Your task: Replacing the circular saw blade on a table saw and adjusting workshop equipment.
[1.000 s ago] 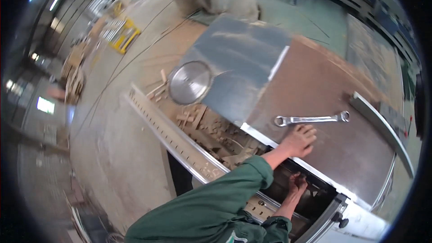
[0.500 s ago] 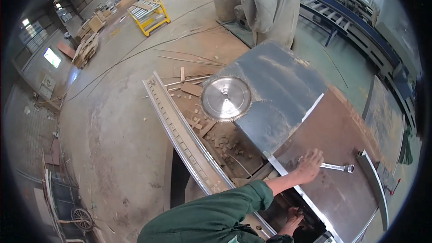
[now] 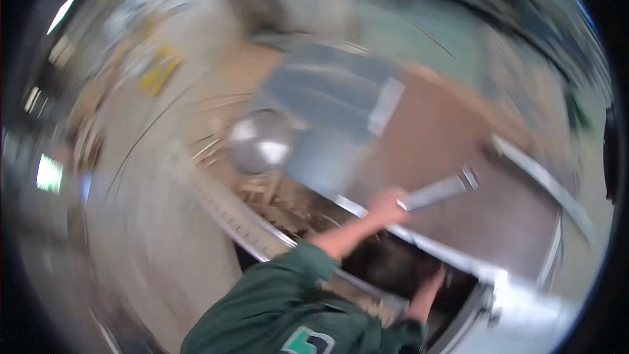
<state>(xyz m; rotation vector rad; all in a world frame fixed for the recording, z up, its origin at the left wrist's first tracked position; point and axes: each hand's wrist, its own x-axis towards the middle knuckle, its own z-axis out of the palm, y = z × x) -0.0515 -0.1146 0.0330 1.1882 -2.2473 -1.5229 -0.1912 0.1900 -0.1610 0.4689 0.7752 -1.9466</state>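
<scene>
Gripping the wrench (image 3: 438,191) now, my left hand (image 3: 388,207) has closed on its near end on the brown table (image 3: 452,137), where it lay untouched before; my right hand (image 3: 434,282), grip unclear, reaches into the dark opening below.

The picture is blurred by motion, so fine texture is lost. The spanner (image 3: 438,191) looks like bright bare metal with a dull sheen. The table (image 3: 452,137) under it is a smooth, matt brown plate, partly covered by a grey-blue metal sheet (image 3: 327,111) with a soft, brushed shine. The round saw blade (image 3: 260,140) is polished metal and catches glare. The rail (image 3: 236,219) is pale metal. Wood offcuts (image 3: 275,193) look rough. The sleeve (image 3: 275,301) is matt green cloth.
</scene>
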